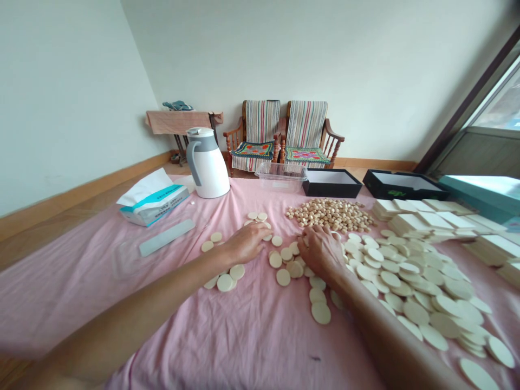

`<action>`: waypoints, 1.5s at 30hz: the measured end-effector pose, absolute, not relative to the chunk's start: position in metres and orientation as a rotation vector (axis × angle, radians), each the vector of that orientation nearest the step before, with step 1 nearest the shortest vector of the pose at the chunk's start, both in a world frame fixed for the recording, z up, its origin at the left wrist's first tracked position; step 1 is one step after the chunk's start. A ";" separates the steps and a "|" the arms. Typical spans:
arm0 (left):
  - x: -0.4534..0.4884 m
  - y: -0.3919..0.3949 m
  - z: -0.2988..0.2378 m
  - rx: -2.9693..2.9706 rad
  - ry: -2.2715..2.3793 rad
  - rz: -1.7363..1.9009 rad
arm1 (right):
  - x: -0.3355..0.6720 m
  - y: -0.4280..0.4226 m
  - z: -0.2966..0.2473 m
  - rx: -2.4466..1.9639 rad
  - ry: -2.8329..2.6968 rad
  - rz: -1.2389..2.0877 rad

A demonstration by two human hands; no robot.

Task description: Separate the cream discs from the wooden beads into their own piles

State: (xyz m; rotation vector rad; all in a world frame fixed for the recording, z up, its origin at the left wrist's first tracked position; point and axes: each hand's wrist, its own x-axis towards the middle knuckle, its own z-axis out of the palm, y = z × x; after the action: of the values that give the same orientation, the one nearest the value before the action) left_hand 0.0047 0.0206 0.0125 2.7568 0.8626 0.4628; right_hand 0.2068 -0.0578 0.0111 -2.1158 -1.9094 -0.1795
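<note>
Both my hands rest on a pink cloth [244,336] strewn with pale round discs [406,281]. My left hand [247,242] lies palm down, fingers curled over a few discs near the middle. My right hand [323,250] lies palm down at the left edge of the big heap of discs, fingers bent onto them; what the fingers hold, if anything, is hidden. Loose discs [283,277] lie between and in front of the hands. A pile of small tan beads [331,214] sits just beyond my right hand.
Stacks of square white tiles [422,219] lie at the right. Behind are two black boxes [331,183], a clear tub [280,176], a white jug [207,162] and a tissue pack [154,203]. A teal box [483,192] is at the far right. Two chairs [284,135] stand by the wall.
</note>
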 end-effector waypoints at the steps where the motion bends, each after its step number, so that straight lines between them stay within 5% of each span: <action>1: 0.007 0.022 0.013 2.773 0.860 0.430 | 0.208 -0.057 0.010 -2.120 -1.910 -0.171; 16: 0.024 0.042 0.024 2.564 0.990 0.690 | 0.209 -0.055 0.006 -2.069 -1.918 -0.175; 28: 0.020 0.054 0.009 2.867 0.995 0.493 | 0.210 -0.054 0.006 -2.072 -1.917 -0.166; 37: 0.020 0.062 0.022 2.427 0.913 0.617 | 0.209 -0.055 0.008 -2.072 -1.921 -0.154; 45: 0.011 0.092 0.015 2.729 1.320 0.516 | 0.209 -0.054 0.007 -2.114 -1.931 -0.118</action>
State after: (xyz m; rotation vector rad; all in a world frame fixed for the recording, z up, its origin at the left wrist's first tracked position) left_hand 0.0112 0.0921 0.0150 2.7287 1.3195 0.5161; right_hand 0.2088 -0.0540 0.0067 -2.1144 -1.9314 -0.1178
